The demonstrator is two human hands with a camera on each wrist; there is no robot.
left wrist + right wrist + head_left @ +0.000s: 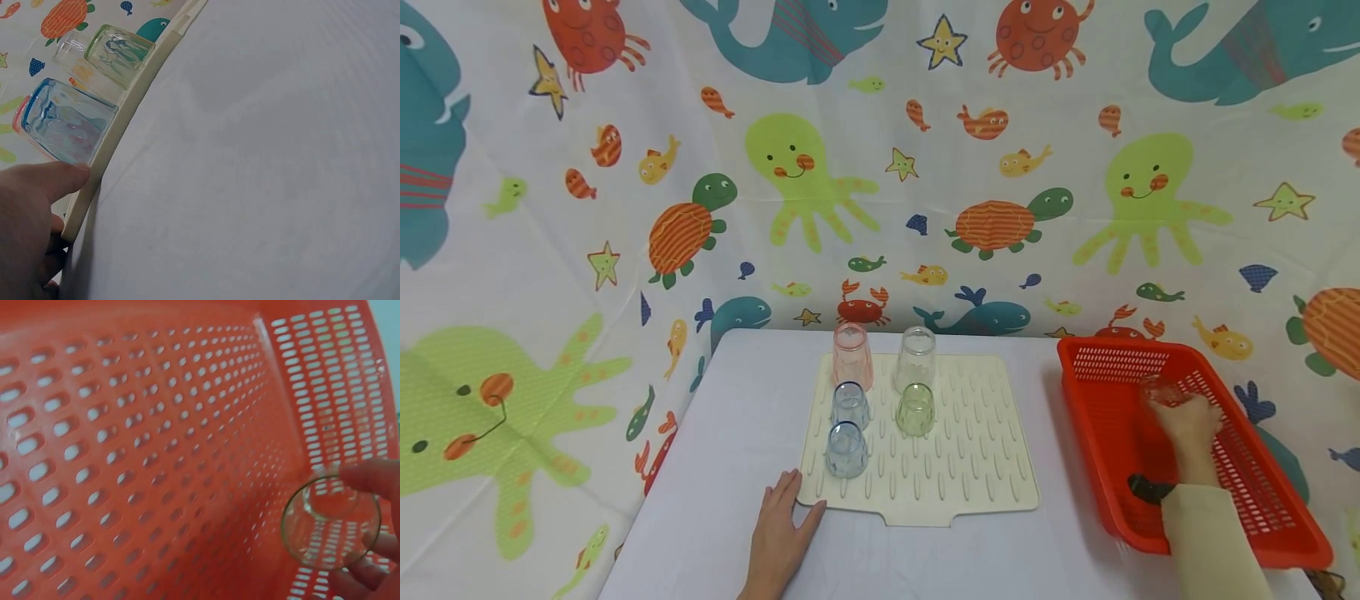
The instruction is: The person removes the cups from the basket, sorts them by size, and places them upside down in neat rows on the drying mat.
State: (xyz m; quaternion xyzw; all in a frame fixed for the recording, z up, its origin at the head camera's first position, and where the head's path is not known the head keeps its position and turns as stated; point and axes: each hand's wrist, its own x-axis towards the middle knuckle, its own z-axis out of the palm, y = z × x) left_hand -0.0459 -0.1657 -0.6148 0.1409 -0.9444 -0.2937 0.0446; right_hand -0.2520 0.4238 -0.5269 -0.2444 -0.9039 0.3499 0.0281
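Note:
My right hand [1191, 425] reaches into the red basket [1086, 467] and holds a clear drinking glass [1157, 392] near the far end. In the right wrist view, thumb and fingers are around the glass [331, 525], its round rim facing the camera. At the near left corner of the cream drainer tray [985, 450], my left hand [778, 529] rests, its thumb at the front edge. On the tray stand two blue glasses [846, 450], a pink glass [852, 358], a clear glass [917, 358] and a green glass [915, 410], their wider ends up.
A white-covered table [737, 417] carries the tray and, on its right, the basket with perforated walls. Behind hangs a curtain [880, 167] printed with sea animals. A dark wrist strap [1146, 490] shows beside the right sleeve [1213, 542].

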